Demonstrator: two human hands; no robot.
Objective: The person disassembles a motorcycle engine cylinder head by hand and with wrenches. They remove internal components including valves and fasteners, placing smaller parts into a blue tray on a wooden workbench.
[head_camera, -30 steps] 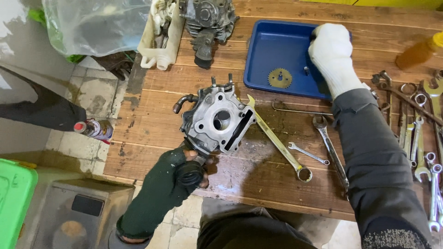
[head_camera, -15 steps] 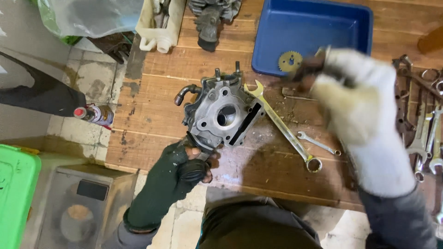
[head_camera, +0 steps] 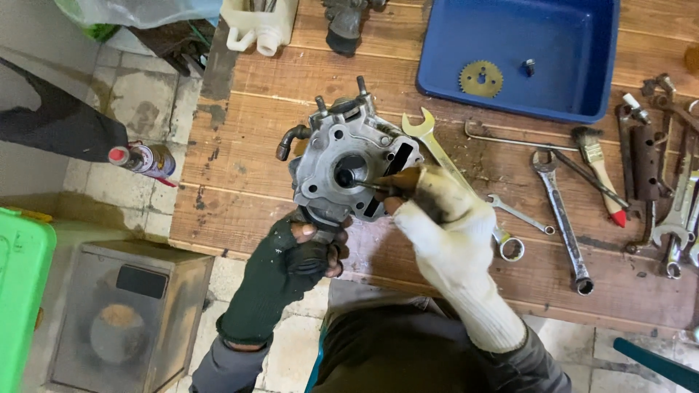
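A grey cast-metal engine part [head_camera: 342, 156] with a round central bore stands on the wooden table [head_camera: 240, 138]. My left hand [head_camera: 302, 251], in a dark green glove, grips its near lower edge. My right hand [head_camera: 429, 204], in a dirty white glove, pinches a thin dark tool [head_camera: 375, 185] whose tip reaches into the bore. A long yellowish wrench [head_camera: 426, 135] lies on the table right beside the part, partly hidden under my right hand.
A blue tray [head_camera: 582, 80] at the back holds a brass gear [head_camera: 480, 78] and a small bolt. Several wrenches [head_camera: 561, 211] and a brush [head_camera: 597, 164] lie to the right. A spray can [head_camera: 142, 158], a green bin [head_camera: 22, 291] and a metal box [head_camera: 127, 320] sit on the floor at left.
My right hand came from the blue tray down to the engine part and now holds a thin tool in its bore. My left hand stayed on the part's near edge.
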